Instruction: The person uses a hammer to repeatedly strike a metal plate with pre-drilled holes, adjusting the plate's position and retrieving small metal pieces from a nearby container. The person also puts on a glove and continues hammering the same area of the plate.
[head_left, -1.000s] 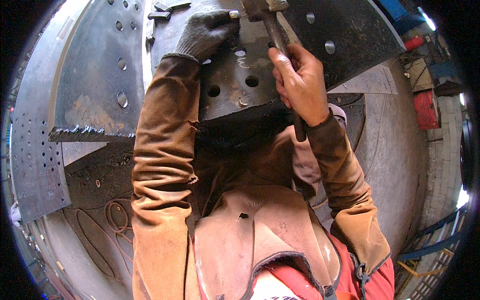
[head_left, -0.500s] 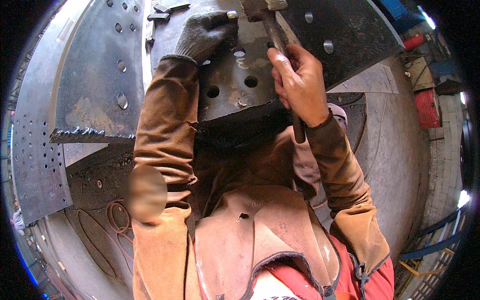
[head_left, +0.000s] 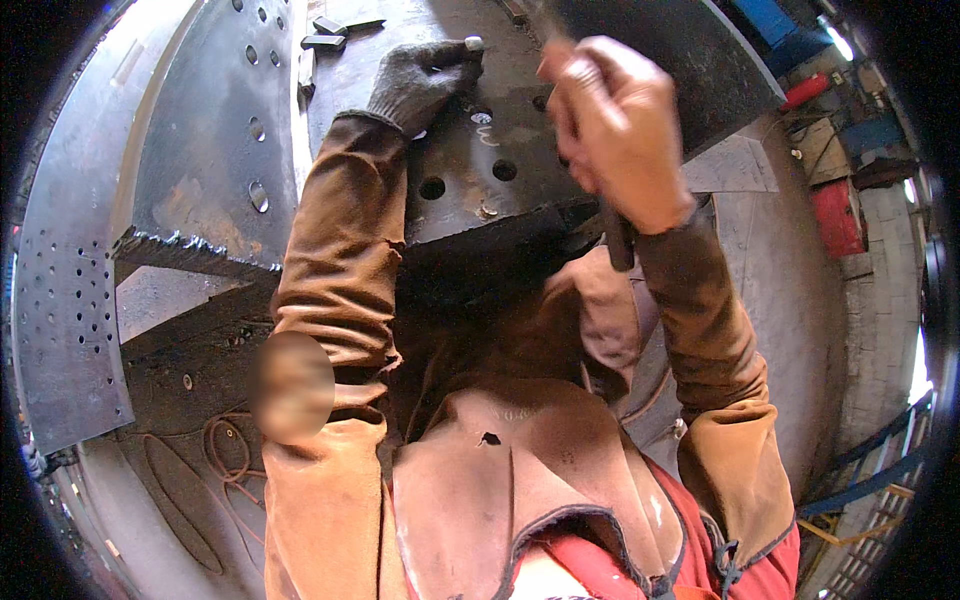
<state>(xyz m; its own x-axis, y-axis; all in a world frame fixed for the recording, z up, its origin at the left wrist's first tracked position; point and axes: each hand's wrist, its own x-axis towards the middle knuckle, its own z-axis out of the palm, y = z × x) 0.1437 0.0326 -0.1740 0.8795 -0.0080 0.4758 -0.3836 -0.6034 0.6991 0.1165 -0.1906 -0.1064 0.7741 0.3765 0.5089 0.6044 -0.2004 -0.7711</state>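
My left hand [head_left: 420, 85], in a dark grey knit glove, rests low over a dark steel plate [head_left: 455, 215] drilled with round holes. Its fingers are closed around a short metal rod, whose pale end [head_left: 473, 43] sticks up; the rest is hidden in the glove. To the right and above the plate, my bare right hand [head_left: 625, 130] is wrapped around a hammer [head_left: 619, 240]. The lower end of its handle shows beneath the fist, while its head is smeared by motion at the top edge. A curved white mark lies on the plate between my hands.
Several small dark metal blocks [head_left: 323, 42] lie at the back left of the plate. Beside them stands another drilled steel plate [head_left: 195, 190] with a rough cut edge. Coiled hose [head_left: 225, 450] lies on the floor at left. A red box [head_left: 838, 218] is at far right.
My right hand has risen and moved right with the hammer, whose head has largely left the top of view. The left hand keeps its grip on the rod; the whole view has shifted slightly.
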